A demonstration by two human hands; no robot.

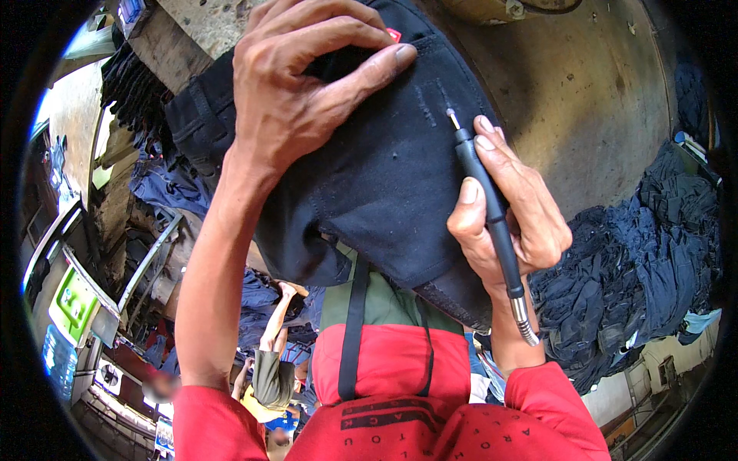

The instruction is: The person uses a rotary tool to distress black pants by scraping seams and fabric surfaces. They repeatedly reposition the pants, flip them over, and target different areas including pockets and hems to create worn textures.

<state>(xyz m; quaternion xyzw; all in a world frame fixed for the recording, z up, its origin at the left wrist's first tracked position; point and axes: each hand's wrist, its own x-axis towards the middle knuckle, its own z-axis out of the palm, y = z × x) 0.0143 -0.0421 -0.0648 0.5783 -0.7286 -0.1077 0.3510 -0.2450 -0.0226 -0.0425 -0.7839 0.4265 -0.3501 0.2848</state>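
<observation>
A pair of dark jeans (361, 177) lies spread in front of me, with a waistband and belt loop at the left. My left hand (288, 96) is closed on the upper part of it, thumb and fingers close together by a small red tag (394, 35). In my right hand (530, 207) is a black pen-shaped rotary tool (482, 178), gripped between thumb and fingers. Its small rounded tip is at the cloth, beside short pale scuff marks (425, 105). A metal spring sleeve (525, 319) ends the tool near my wrist.
A worn wooden surface (584, 100) extends beyond the jeans to the right. Heaped dark garments (615, 284) fill the right side, and more garments (169, 184) lie at the left. Another person's bare leg (274, 319) shows lower left, near a green plastic tray (73, 305).
</observation>
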